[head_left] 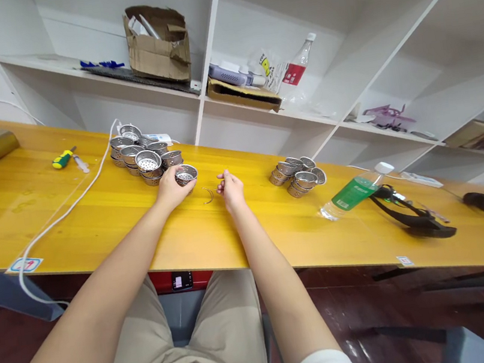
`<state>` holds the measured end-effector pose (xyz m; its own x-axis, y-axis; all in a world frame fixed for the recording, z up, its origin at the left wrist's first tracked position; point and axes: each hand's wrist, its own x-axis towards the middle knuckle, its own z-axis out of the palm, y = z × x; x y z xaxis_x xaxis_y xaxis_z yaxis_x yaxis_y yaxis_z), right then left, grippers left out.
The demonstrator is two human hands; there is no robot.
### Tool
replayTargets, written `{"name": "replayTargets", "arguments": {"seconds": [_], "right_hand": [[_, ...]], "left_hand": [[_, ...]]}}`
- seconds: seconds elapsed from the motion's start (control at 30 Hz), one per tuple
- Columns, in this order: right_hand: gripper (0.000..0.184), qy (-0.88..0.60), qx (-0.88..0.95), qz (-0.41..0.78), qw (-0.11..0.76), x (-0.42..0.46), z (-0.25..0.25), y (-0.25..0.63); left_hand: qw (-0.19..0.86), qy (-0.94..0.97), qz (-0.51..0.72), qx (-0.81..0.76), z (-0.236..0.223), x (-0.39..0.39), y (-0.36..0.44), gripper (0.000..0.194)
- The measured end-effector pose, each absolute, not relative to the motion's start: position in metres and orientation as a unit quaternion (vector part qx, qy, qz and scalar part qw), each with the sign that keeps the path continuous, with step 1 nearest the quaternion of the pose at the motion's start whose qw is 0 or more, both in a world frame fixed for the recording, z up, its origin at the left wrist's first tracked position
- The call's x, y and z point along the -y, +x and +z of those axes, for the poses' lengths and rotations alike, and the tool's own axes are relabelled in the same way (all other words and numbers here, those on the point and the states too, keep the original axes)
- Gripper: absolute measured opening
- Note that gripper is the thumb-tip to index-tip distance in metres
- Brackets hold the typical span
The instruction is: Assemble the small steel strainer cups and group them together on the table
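Observation:
My left hand is wrapped round a small perforated metal cup at the right edge of a cluster of stacked cups. To its right, my right hand hovers over the table with its fingers curled together; whether anything tiny is pinched there is hidden. Between both hands lie thin curved metal wires on the yellow tabletop. The stacked perforated cups stand just behind my left hand. Farther right is a smaller group of similar cups, some of them tilted.
A white cable runs across the left side, near a yellow-green screwdriver. On the right lie a green-labelled bottle and a black strap-like headset. White shelves rise behind the table, holding a cardboard box.

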<state>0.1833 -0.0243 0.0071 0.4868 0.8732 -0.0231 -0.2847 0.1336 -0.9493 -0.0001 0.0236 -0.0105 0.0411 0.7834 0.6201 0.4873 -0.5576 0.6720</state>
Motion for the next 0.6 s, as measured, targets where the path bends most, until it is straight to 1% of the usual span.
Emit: {"name": "replayTargets", "arguments": {"seconds": [0.17,0.27,0.33,0.4,0.47,0.6], "right_hand": [[0.031,-0.563,0.310,0.387,0.661,0.021,0.002,0.185],[0.027,-0.616,0.350,0.360,0.607,0.022,-0.002,0.188],[0.025,-0.656,0.402,0.309,0.559,0.023,-0.004,0.191],[0.024,-0.685,0.445,0.250,0.520,0.024,-0.006,0.194],[0.023,-0.701,0.460,0.218,0.499,0.025,-0.007,0.196],[0.019,-0.709,0.459,0.232,0.482,0.022,-0.012,0.200]], "left_hand": [[0.147,0.711,0.523,-0.447,-0.011,-0.021,-0.002,0.048],[0.160,0.715,0.517,-0.442,-0.010,-0.019,-0.003,0.056],[0.159,0.720,0.517,-0.435,-0.010,-0.018,-0.003,0.063],[0.148,0.724,0.521,-0.428,-0.011,-0.018,-0.004,0.070],[0.133,0.728,0.524,-0.422,-0.012,-0.018,-0.004,0.074],[0.080,0.748,0.525,-0.398,-0.010,-0.016,-0.005,0.073]]}}
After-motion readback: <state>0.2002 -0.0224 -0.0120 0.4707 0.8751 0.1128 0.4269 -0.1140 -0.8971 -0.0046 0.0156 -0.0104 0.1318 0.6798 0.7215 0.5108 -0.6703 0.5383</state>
